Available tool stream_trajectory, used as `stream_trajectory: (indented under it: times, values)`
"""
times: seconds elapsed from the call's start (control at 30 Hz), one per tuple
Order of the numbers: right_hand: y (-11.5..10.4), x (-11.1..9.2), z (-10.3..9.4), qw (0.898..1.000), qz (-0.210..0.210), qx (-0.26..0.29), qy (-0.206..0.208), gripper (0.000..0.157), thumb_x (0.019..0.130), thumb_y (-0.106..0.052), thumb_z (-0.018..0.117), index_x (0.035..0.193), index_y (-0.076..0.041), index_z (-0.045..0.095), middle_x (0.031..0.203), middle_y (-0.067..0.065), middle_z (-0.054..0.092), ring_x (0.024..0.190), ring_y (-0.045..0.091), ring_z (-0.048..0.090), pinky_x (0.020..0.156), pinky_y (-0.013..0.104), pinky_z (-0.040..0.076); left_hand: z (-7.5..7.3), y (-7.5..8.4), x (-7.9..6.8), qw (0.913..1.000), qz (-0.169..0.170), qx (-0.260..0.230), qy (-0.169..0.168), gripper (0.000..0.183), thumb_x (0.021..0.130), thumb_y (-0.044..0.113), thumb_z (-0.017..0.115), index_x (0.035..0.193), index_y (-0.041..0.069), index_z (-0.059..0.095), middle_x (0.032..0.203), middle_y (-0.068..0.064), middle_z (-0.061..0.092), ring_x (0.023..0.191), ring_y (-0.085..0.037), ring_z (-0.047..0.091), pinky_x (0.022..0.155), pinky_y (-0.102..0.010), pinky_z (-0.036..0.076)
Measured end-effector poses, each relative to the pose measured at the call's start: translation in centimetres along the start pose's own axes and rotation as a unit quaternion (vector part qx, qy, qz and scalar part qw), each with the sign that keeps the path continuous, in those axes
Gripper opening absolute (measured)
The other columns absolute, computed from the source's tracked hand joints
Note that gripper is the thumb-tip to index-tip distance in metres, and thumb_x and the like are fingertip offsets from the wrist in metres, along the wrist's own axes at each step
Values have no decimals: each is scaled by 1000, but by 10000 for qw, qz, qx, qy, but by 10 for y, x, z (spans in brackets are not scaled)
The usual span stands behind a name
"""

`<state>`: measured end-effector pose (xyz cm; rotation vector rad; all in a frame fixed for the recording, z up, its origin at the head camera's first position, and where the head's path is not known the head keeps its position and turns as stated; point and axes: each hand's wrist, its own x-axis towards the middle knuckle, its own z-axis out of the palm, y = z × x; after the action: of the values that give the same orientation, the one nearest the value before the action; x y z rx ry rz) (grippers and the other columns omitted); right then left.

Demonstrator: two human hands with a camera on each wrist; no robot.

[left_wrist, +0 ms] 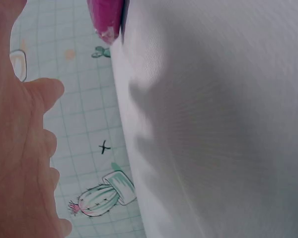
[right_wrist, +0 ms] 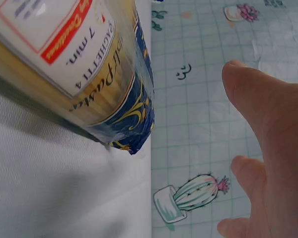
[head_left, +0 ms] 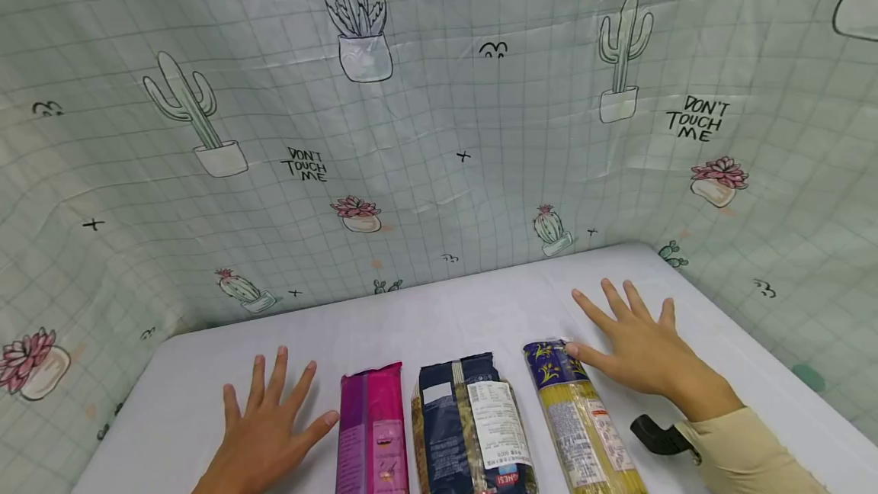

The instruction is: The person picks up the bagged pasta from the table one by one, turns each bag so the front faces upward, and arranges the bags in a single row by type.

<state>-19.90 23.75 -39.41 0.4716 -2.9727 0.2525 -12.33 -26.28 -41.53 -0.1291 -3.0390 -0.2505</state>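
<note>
Three packages lie side by side on a white table. On the left is a pink and purple packet (head_left: 373, 433); a dark blue bag (head_left: 446, 433) with a white label lies in the middle. A pack of spaghetti (head_left: 583, 433) with a blue and yellow top is on the right. My left hand (head_left: 264, 433), fingers straight and spread, hovers left of the pink packet and holds nothing. Above the table at the spaghetti's right is my right hand (head_left: 638, 349), also spread. In the right wrist view its thumb (right_wrist: 248, 89) is apart from the spaghetti pack (right_wrist: 104, 74).
The white table (head_left: 466, 311) ends at a hanging cloth (head_left: 425, 136) printed with cacti, which rises behind and along both sides. A black curved piece (head_left: 658, 437) sticks out beside the right sleeve (head_left: 748, 452).
</note>
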Motion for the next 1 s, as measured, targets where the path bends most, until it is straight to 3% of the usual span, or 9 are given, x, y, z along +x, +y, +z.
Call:
stream_trajectory:
  times: [0.17,0.33,0.6,0.73,0.87,1.0]
  values:
    - [-4,0,-2,9999,-96,-20,44,86,92,-75,45,161,-27,25,161,29,17,143,58,11,96,86,-2,-2,6,-1,9991,243,197,275,87,89,75,51,152,16,45,163,-24,15,148,-50,0,103,-80,-5]
    - [-8,-2,-1,9998,-217,27,9,85,92,-75,45,160,-28,26,162,27,17,145,56,10,98,85,-1,-2,12,-2,9992,246,211,237,87,88,75,52,150,15,48,162,-25,19,147,-51,6,103,-81,-1]
    - [-20,-5,3,9985,-501,223,1,83,91,-75,46,159,-28,32,159,25,27,144,53,20,103,81,9,-2,20,-1,9993,55,221,-291,91,88,79,46,151,14,47,158,-24,30,145,-52,18,103,-81,0]
    - [-23,-5,9,9977,-658,141,-26,84,91,-77,45,158,-27,35,156,23,35,138,49,37,101,76,26,-2,23,0,9985,-38,185,-523,93,87,81,44,150,12,48,157,-24,34,144,-51,21,104,-80,-1]
    - [-27,-5,13,9971,-731,161,-161,84,91,-77,44,155,-25,40,150,22,44,121,45,57,81,59,51,-1,27,1,9981,-25,165,-595,93,87,81,43,149,12,49,156,-23,36,144,-50,23,104,-80,1]
    - [-33,-5,13,9957,-663,434,-470,85,90,-78,45,154,-22,42,147,23,48,107,41,64,57,41,49,0,31,-1,9976,46,104,-678,91,88,80,42,148,12,50,155,-21,39,142,-49,27,105,-79,6]
